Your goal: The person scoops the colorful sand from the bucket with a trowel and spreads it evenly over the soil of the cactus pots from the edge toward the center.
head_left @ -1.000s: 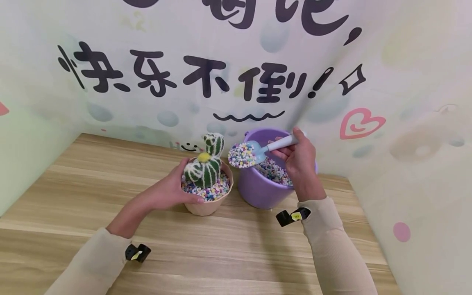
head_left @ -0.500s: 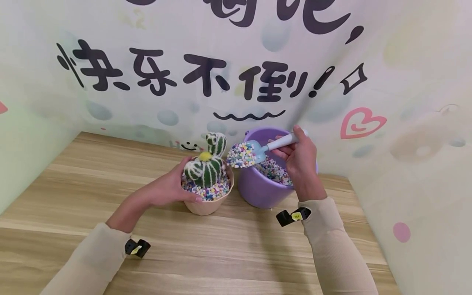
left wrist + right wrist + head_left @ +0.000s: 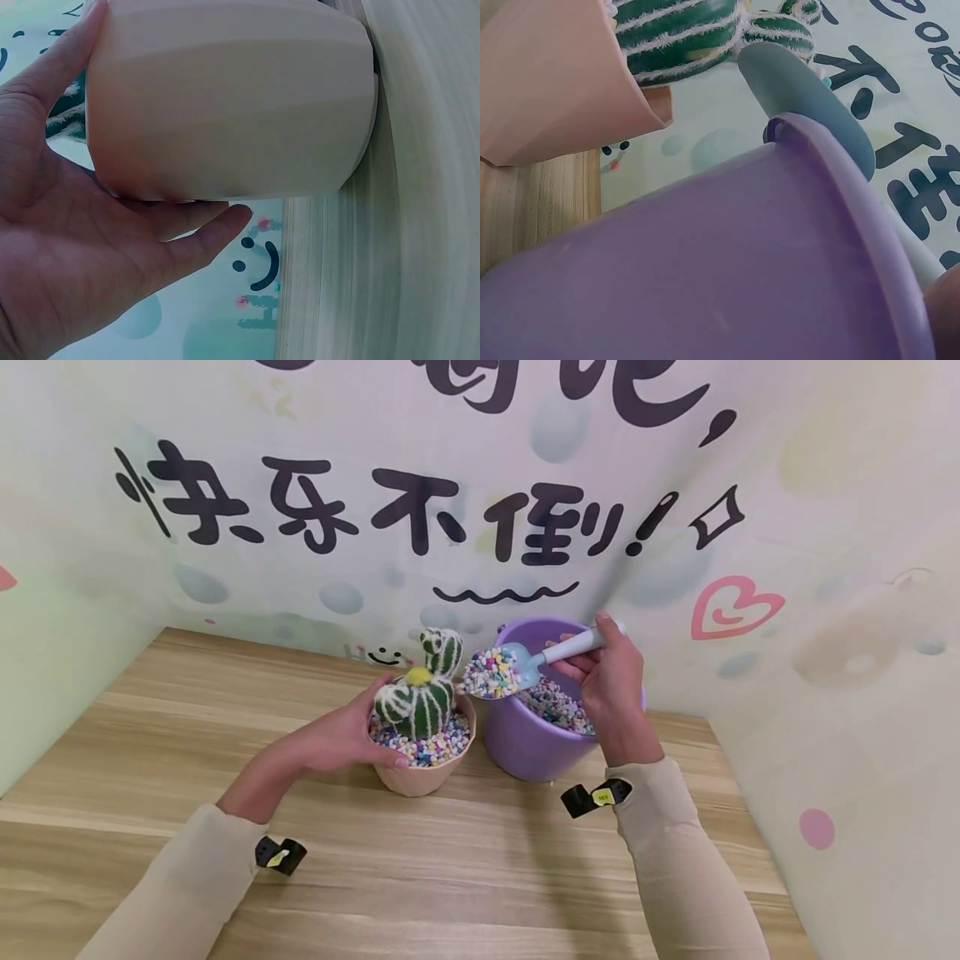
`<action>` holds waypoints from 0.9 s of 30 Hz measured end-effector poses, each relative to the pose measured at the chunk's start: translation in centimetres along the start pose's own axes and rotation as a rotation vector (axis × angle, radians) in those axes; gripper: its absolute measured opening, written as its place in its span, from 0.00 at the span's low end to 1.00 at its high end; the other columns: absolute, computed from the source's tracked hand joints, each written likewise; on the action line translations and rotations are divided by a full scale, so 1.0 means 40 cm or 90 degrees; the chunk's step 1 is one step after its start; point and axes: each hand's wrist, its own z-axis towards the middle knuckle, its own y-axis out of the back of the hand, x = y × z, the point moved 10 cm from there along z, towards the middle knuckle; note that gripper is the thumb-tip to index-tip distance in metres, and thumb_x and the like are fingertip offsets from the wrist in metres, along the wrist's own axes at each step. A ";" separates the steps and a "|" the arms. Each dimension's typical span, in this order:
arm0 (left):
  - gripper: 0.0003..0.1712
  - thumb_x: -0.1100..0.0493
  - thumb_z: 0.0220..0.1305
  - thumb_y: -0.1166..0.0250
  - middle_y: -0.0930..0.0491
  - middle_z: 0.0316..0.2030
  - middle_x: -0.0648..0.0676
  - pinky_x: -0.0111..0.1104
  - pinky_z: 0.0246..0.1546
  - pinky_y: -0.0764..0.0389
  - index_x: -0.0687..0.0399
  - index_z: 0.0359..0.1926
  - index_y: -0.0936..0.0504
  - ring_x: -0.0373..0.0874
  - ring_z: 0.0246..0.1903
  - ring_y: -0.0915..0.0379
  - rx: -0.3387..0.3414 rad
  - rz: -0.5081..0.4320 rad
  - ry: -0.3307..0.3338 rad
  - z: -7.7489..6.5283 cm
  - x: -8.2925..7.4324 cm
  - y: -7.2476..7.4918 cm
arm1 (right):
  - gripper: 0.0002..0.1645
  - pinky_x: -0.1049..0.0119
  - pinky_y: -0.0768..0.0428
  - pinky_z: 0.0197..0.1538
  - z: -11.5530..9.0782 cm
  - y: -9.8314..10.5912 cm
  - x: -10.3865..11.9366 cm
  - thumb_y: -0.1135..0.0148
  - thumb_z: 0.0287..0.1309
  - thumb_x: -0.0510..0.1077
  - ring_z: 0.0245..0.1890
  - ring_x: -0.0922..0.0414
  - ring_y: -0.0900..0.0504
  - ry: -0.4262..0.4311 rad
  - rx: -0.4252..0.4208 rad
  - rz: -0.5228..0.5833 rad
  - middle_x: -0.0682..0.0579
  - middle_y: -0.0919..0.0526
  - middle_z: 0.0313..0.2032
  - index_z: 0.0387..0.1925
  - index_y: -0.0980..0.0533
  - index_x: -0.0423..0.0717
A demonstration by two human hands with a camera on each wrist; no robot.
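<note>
A round-sided cactus (image 3: 423, 706) with white fuzzy ribs and a yellow top stands in a pale peach pot (image 3: 418, 779) of coloured pebbles (image 3: 442, 745). My left hand (image 3: 337, 739) holds the pot from the left, thumb across its near side; in the left wrist view the pot wall (image 3: 232, 105) lies between thumb and fingers. With my right hand (image 3: 617, 687) I grip the white handle of a small blue trowel (image 3: 573, 648). Its blade is heaped with pebbles (image 3: 489, 675), tip close to the pot's right rim. In the right wrist view the blade's underside (image 3: 810, 105) overlaps the bucket rim.
A purple bucket (image 3: 528, 747), partly filled with similar pebbles (image 3: 555, 706), stands right of the pot, under the trowel. Behind both rises a printed wall (image 3: 360, 585) with black lettering. The wooden tabletop (image 3: 420, 877) extends toward me.
The trowel blade has edged slightly left toward the cactus, still loaded with pebbles. Cactus and pot lean or shift very slightly right; both hands keep their holds.
</note>
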 end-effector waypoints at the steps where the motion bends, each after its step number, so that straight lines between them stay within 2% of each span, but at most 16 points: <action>1: 0.63 0.55 0.50 0.23 0.39 0.65 0.63 0.54 0.64 0.35 0.49 0.75 0.58 0.59 0.62 0.37 0.002 0.002 -0.002 0.001 0.000 0.000 | 0.17 0.55 0.16 0.30 0.001 0.000 0.001 0.45 0.69 0.52 0.29 0.46 0.12 0.001 0.000 0.001 0.43 0.15 0.27 0.47 0.35 0.44; 8: 0.64 0.56 0.49 0.22 0.39 0.66 0.61 0.52 0.65 0.35 0.44 0.75 0.59 0.58 0.64 0.38 0.020 -0.032 0.000 0.004 0.012 0.003 | 0.16 0.55 0.16 0.29 0.002 -0.006 0.005 0.46 0.70 0.52 0.28 0.46 0.12 0.010 0.003 -0.002 0.43 0.15 0.26 0.46 0.35 0.44; 13: 0.64 0.57 0.49 0.22 0.39 0.67 0.61 0.50 0.65 0.36 0.45 0.76 0.59 0.57 0.64 0.37 0.040 -0.047 -0.018 0.007 0.015 0.006 | 0.16 0.55 0.16 0.29 0.002 -0.012 0.008 0.46 0.70 0.52 0.29 0.46 0.12 0.015 0.007 -0.006 0.43 0.14 0.26 0.45 0.35 0.44; 20: 0.66 0.56 0.49 0.22 0.39 0.67 0.61 0.48 0.65 0.38 0.47 0.76 0.61 0.56 0.64 0.37 0.056 -0.054 -0.009 0.009 0.022 0.009 | 0.16 0.55 0.16 0.29 0.000 -0.014 0.010 0.45 0.69 0.52 0.29 0.46 0.12 0.019 0.003 -0.009 0.43 0.14 0.26 0.45 0.35 0.45; 27: 0.64 0.59 0.48 0.22 0.36 0.65 0.60 0.46 0.64 0.35 0.46 0.75 0.59 0.55 0.62 0.34 0.069 -0.069 -0.016 0.010 0.015 0.008 | 0.15 0.55 0.16 0.29 -0.003 -0.015 0.008 0.46 0.70 0.52 0.29 0.47 0.12 0.017 0.000 -0.011 0.44 0.15 0.26 0.45 0.35 0.45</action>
